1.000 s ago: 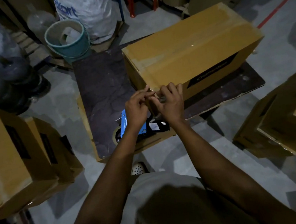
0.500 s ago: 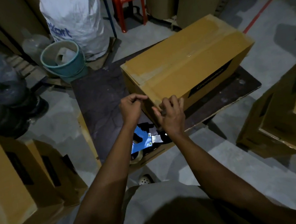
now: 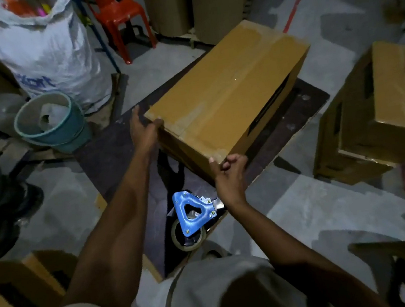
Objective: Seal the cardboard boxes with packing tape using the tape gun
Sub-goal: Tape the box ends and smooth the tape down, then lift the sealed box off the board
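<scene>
On dark surface (image 3: 110,165), box (image 3: 228,103) sits diagonal; bare surface L of box, other boxes (image 3: 383,109) well apart on R. L hand (image 3: 143,132) grips box near-L corner, R hand (image 3: 229,173) curls on near-R corner. Untouched tape gun (image 3: 191,214) lies just short of box, by R wrist. Prev: hands together at mid near end; now spread.

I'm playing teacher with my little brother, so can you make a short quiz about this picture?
1. True or false: one hand holds the blue tape gun.
2. Where is the left hand? A) on the tape gun B) gripping the near left corner of the cardboard box C) in a pocket.
3. Fill the gap: the tape gun lies on the dark ____, between the two arms.

Key: 1 false, it lies untouched. 2 B. 3 board.
</scene>
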